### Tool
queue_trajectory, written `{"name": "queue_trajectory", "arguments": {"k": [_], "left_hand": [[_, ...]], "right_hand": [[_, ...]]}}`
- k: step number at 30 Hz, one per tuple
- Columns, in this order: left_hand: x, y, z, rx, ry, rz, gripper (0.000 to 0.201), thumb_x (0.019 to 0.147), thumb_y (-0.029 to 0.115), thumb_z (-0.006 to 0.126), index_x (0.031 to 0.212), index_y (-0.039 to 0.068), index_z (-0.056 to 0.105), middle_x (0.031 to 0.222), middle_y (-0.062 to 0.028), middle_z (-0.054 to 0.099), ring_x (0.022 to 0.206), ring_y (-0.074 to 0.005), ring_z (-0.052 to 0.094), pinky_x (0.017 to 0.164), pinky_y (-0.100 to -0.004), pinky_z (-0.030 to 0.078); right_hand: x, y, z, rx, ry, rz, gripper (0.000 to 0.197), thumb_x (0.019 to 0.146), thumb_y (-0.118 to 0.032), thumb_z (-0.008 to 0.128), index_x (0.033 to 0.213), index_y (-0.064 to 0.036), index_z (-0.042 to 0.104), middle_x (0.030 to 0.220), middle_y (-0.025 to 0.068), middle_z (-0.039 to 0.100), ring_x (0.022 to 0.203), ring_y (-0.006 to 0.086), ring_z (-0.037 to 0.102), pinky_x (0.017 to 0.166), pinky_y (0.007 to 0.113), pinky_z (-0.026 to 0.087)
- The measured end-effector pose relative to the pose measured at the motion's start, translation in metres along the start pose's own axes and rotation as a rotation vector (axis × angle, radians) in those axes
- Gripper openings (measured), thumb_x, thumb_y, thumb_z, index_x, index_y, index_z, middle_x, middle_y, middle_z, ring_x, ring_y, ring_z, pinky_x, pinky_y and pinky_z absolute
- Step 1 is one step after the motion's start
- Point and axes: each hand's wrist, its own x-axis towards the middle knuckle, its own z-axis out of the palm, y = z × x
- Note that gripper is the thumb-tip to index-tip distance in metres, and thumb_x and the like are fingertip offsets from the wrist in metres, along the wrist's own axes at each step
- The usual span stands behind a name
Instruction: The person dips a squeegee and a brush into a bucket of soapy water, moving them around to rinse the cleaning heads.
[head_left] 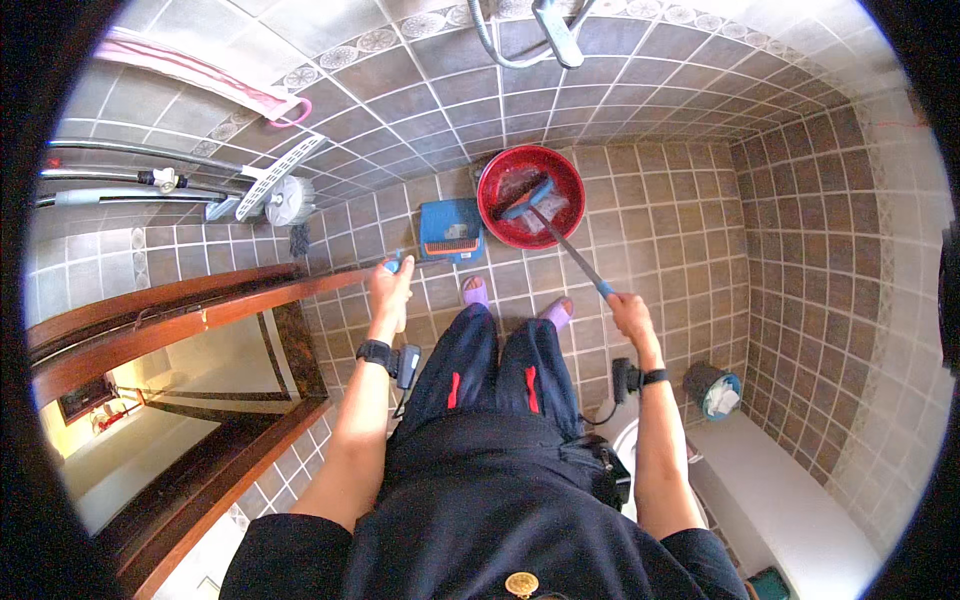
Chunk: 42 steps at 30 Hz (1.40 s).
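My right hand (pixel 631 318) is wrapped round the grey and blue handle of a broom (pixel 575 252). The broom's blue head with dark bristles rests inside a round red basin (pixel 487 200) on the floor, where whitish wet patches show. To the left of the basin lies a blue dustpan (pixel 437 215) with an orange toothed strip. My left hand (pixel 388 290) is closed at the near left of it, around a blue handle end. That handle seems to belong to the dustpan, though the join is hard to see.
A wooden door frame (pixel 235 295) runs along the left. Mops and a rack (pixel 285 175) hang on the left wall, below a pink towel (pixel 195 75). A shower hose (pixel 490 45) hangs ahead. A small bin (pixel 700 380) and a white ledge (pixel 780 480) stand at right.
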Motion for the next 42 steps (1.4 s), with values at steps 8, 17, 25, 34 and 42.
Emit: {"name": "queue_trajectory", "arguments": {"k": [8, 17, 25, 34, 42], "left_hand": [[-0.048, 0.048, -0.047, 0.29, 0.249, 0.076, 0.032, 0.076, 0.033, 0.064, 0.086, 0.003, 0.064, 0.06, -0.007, 0.059, 0.047, -0.0143, 0.056, 0.049, -0.0303, 0.045], [-0.112, 0.102, -0.09, 0.686, 0.146, 0.513, 0.031, 0.074, 0.032, 0.065, 0.099, 0.015, 0.063, 0.076, -0.015, 0.062, 0.072, -0.031, 0.062, 0.062, -0.0366, 0.048], [-0.113, 0.107, -0.086, 0.541, 0.078, 0.576, 0.029, 0.073, 0.026, 0.068, 0.096, 0.009, 0.064, 0.079, -0.0142, 0.064, 0.073, -0.0278, 0.064, 0.062, -0.0321, 0.049], [-0.066, 0.114, 0.007, 0.732, -0.086, 0.594, 0.032, 0.076, 0.038, 0.061, 0.099, 0.015, 0.063, 0.073, -0.0155, 0.063, 0.069, -0.032, 0.062, 0.058, -0.0384, 0.049], [-0.028, 0.105, 0.067, 0.734, -0.219, 0.613, 0.032, 0.076, 0.036, 0.061, 0.1, 0.015, 0.061, 0.08, -0.0154, 0.064, 0.076, -0.0322, 0.062, 0.065, -0.041, 0.049]], "right_hand": [[0.013, 0.014, 0.048, -0.052, -0.072, 0.109, 0.042, 0.08, -0.036, 0.046, 0.092, 0.0012, 0.061, 0.088, 0.0263, 0.059, 0.085, 0.04, 0.058, 0.076, 0.045, 0.046], [0.033, 0.024, -0.001, 0.22, -0.151, 0.143, 0.026, 0.08, -0.027, 0.053, 0.081, -0.0018, 0.06, 0.05, 0.0036, 0.049, 0.04, 0.0121, 0.046, 0.037, 0.028, 0.036], [-0.044, 0.006, -0.076, 0.425, -0.13, 0.262, 0.031, 0.082, -0.032, 0.052, 0.086, -0.0033, 0.063, 0.056, 0.0096, 0.056, 0.045, 0.0165, 0.054, 0.04, 0.03, 0.04], [-0.086, -0.021, -0.079, -0.417, 0.188, -0.133, 0.034, 0.081, -0.031, 0.054, 0.107, -0.0106, 0.057, 0.08, 0.019, 0.062, 0.073, 0.036, 0.061, 0.066, 0.044, 0.049], [-0.086, -0.05, -0.095, -0.647, 0.209, -0.284, 0.018, 0.077, -0.021, 0.055, 0.091, -0.0101, 0.058, 0.066, 0.014, 0.061, 0.066, 0.0309, 0.062, 0.056, 0.042, 0.048]]}}
